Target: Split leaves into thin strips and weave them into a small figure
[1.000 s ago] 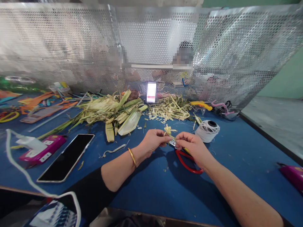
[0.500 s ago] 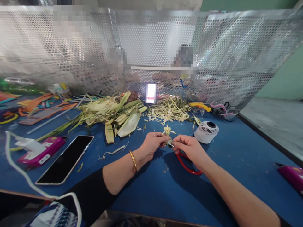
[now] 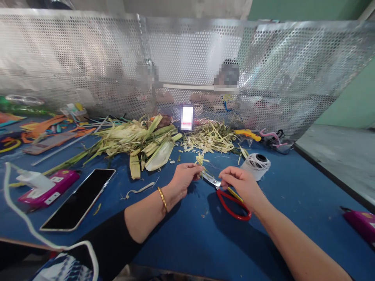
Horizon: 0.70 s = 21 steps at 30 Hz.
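Observation:
My left hand (image 3: 186, 177) pinches a small pale-yellow figure of plant strips (image 3: 200, 159), its loose ends sticking out above the fingertips. To its right, my right hand (image 3: 240, 185) has its fingers curled together; whatever they may hold is hidden or too thin to make out. Scissors with red handles (image 3: 233, 208) lie on the table just below and beside the right fingers, blades pointing toward the left hand. Right behind the right hand stands a spool of white thread (image 3: 256, 166).
A heap of pale green husks (image 3: 131, 136) and a pile of shredded strips (image 3: 212, 136) lie at the back, before a perforated metal screen (image 3: 187, 50). At left are a phone (image 3: 79, 199) and a magenta power strip (image 3: 49, 187) with a white cable. People sit behind the screen.
My hands have moved apart: the left shifted slightly left with the strip figure, the right slightly right. The scissor blades, mostly covered before, now show between the hands.

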Motion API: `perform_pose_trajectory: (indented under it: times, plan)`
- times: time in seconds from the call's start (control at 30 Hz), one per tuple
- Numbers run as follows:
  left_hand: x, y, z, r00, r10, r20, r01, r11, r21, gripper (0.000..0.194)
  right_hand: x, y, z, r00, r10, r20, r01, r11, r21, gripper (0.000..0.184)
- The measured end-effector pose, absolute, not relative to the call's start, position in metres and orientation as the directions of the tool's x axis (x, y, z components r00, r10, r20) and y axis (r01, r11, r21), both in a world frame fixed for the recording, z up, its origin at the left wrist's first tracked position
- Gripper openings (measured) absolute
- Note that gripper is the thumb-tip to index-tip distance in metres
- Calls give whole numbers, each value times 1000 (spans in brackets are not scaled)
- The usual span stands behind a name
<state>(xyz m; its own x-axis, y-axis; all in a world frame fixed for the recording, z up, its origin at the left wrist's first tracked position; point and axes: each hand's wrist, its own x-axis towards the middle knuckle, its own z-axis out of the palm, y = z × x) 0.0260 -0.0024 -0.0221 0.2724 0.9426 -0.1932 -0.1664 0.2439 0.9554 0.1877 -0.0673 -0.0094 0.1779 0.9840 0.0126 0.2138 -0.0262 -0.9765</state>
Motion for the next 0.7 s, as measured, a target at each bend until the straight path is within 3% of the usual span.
perform_pose_trajectory:
  times: [0.13, 0.33, 0.47, 0.7]
  plan:
    - [27, -10, -18, 425, 889, -172, -68, 220, 973, 21, 194, -63, -9, 329, 936, 126, 247, 44, -968, 34]
    - [29, -23, -15, 563, 812, -155, 88, 128, 988, 17, 187, -64, -12, 157, 988, -6, 176, -34, -984, 42]
    - [30, -25, -14, 604, 785, -135, 153, 51, 987, 15, 185, -65, -14, 163, 986, -40, 190, -71, -979, 31]
    - [28, -21, -14, 618, 775, -129, 142, 52, 989, 15, 186, -65, -14, 190, 981, -40, 123, -65, -990, 39]
